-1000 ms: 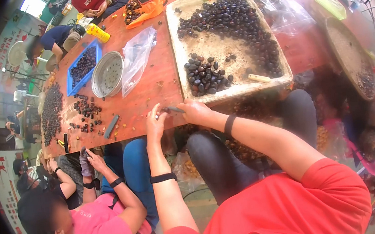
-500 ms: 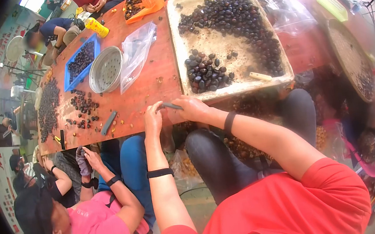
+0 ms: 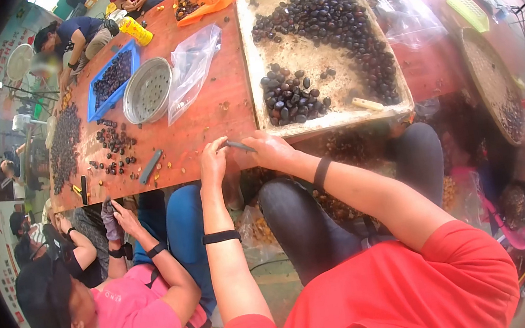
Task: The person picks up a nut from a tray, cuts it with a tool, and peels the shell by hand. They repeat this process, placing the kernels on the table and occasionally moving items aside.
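Observation:
My right hand (image 3: 269,151) is closed round a small grey tool (image 3: 239,146), perhaps a knife, at the table's front edge. Close beside it, my left hand (image 3: 213,160) is pinched at the tool's other end; whatever is between its fingertips is too small to make out. Just beyond my hands lies a white tray (image 3: 328,57) with a large mass of dark nuts (image 3: 329,15) along its back and right side. A smaller pile of dark nuts (image 3: 290,95) sits in its front left part. A cream-handled tool (image 3: 367,104) rests near the tray's front right corner.
Left of the tray are a clear plastic bag (image 3: 194,67), a metal strainer (image 3: 147,91), a blue basket (image 3: 113,80) and a grey tool (image 3: 151,166). A co-worker in pink (image 3: 133,311) sits at my left. A round woven tray (image 3: 491,77) stands at the right.
The view has shifted slightly, so the table's contents appear a little displaced. My hands remain together around the grey tool, with only slight movement.

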`<state>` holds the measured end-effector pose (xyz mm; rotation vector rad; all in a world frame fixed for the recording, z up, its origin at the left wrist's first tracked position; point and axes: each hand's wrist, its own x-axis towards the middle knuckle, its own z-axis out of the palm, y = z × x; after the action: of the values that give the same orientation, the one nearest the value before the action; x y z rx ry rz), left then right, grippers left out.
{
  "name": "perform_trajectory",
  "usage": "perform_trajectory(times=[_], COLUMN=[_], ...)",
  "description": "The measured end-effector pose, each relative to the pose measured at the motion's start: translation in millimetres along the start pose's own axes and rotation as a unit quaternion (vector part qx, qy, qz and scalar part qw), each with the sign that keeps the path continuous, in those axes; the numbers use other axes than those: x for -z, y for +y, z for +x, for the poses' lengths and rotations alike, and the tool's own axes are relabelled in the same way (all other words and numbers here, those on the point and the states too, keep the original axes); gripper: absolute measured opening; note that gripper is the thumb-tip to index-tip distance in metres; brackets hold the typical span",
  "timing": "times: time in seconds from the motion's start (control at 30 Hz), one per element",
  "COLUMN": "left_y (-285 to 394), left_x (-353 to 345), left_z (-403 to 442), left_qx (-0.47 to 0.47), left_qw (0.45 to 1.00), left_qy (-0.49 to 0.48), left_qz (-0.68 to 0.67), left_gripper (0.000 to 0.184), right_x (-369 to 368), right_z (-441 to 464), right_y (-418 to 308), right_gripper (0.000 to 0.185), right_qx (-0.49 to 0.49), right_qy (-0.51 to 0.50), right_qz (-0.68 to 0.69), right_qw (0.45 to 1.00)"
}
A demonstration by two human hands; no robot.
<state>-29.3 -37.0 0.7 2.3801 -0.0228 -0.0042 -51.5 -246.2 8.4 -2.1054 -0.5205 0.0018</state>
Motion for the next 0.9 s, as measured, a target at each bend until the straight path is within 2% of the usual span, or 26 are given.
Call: perform_trajectory(times=[0.07, 0.2, 0.27, 0.37, 0.47, 0.53, 0.67, 0.73, 0.77, 0.87, 0.9], left_y=[1, 1, 2, 3, 3, 9, 66, 107, 128, 167, 172], left_x=[0, 2, 3, 2, 2, -5, -33, -58, -70, -104, -114], left_z=[1, 2, 3, 4, 3, 6, 20, 35, 38, 56, 59], left_qx=[0.005, 0.0, 0.002, 0.002, 0.006, 0.038, 0.004, -0.134, -0.141, -0.213, -0.199], left_qw=[1.0, 1.0, 1.0, 1.0, 1.0, 0.999, 0.998, 0.986, 0.984, 0.968, 0.966], left_qy=[-0.004, -0.015, -0.014, -0.014, -0.014, -0.011, -0.04, -0.053, -0.057, -0.107, -0.127], left_qz=[-0.008, 0.006, 0.014, 0.018, -0.008, -0.015, -0.048, -0.089, -0.091, 0.074, 0.107], left_gripper=[0.032, 0.033, 0.033, 0.032, 0.033, 0.033, 0.032, 0.03, 0.03, 0.032, 0.035], right_x=[-2, -8, -7, -5, -3, 20, 61, 74, 81, 100, 104], right_z=[-3, -2, -1, -5, -13, -28, -79, -106, -119, -145, -150], right_y=[3, 12, 15, 16, 23, 20, 24, 34, 35, 38, 40], right_gripper=[0.03, 0.029, 0.018, 0.024, 0.023, 0.027, 0.036, 0.038, 0.037, 0.036, 0.037], right_qx=[-0.025, -0.013, -0.026, -0.042, -0.05, -0.051, -0.063, -0.076, -0.095, -0.125, -0.133], right_qy=[-0.014, 0.002, -0.013, -0.033, -0.039, -0.025, 0.021, 0.02, 0.003, -0.01, -0.013], right_qz=[-0.033, -0.043, -0.054, -0.067, -0.039, -0.009, 0.037, 0.027, 0.025, 0.025, 0.025], right_qw=[0.999, 0.999, 0.998, 0.996, 0.997, 0.998, 0.997, 0.997, 0.995, 0.992, 0.991])
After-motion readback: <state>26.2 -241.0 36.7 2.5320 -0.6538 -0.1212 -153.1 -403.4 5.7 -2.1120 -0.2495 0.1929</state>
